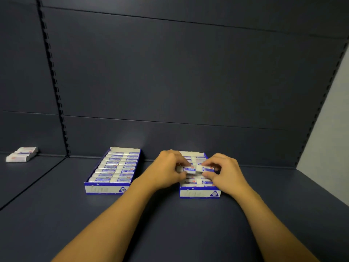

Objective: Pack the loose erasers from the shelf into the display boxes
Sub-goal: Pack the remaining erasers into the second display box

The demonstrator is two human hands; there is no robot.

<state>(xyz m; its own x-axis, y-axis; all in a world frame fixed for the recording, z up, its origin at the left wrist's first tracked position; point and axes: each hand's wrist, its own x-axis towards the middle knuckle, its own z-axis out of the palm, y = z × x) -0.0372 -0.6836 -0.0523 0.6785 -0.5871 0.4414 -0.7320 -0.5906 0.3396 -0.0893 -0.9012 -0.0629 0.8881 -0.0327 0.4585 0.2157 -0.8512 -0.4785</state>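
Both hands work over the right box (pixel 200 193), which sits on the dark shelf (pixel 170 224) just right of centre. The left hand (pixel 166 171) pinches one eraser (pixel 188 169) between thumb and curled fingers. The right hand (pixel 224 171) pinches a second eraser (pixel 205 169) the same way. The two erasers lie end to end, almost touching, long axes running left-right, matching the rows already seated in the box. They are held just above the middle rows; whether they touch the rows below cannot be told.

Key relation: each eraser lies inboard of its hand, left one to the right of the left fingers, right one to the left of the right fingers. Its outer end sits under the fingertips and its inner end points at the other eraser. Judgement: the next move is straight down into the open row, with axes kept parallel to the near wall of the box. Each hand is nearest to its own half of the row, so no crossing is needed.

The left box (pixel 111 188) looks full, two columns of erasers. A few loose erasers (pixel 21 155) remain at far left on the neighbouring shelf, well apart from both hands. The left hand is nearer to them.

Risk, judged: inner ends may collide and tilt on seating.
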